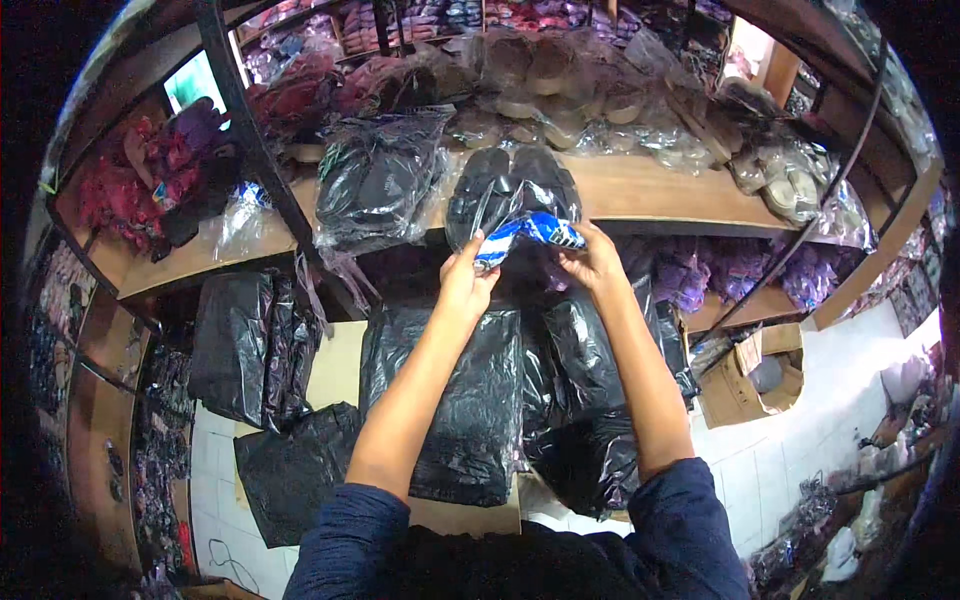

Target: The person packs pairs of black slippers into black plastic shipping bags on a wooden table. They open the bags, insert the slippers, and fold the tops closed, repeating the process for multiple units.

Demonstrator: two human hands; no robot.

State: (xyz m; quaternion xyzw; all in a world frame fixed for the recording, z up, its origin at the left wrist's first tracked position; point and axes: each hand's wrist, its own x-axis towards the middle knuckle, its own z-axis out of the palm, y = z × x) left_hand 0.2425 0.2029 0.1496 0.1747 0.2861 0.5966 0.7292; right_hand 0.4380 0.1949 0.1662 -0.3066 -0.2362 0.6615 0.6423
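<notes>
A clear plastic bag with blue-and-white printing [510, 238] is stretched between my two hands. My left hand [466, 281] pinches its left end, and my right hand [592, 257] grips its right end. Just beyond the bag, a pair of black slide sandals [517, 180] rests at the front of a wooden shelf [660, 187], partly covered by clear plastic. To their left lie more black sandals in a clear bag [382, 176].
Bagged beige footwear [555, 112] is heaped along the back of the shelf. Black plastic packages [457, 405] are stacked below, in front of me. A cardboard box [750, 379] stands on the white tiled floor [757, 465]. Purple bagged goods [742, 277] fill the lower shelf.
</notes>
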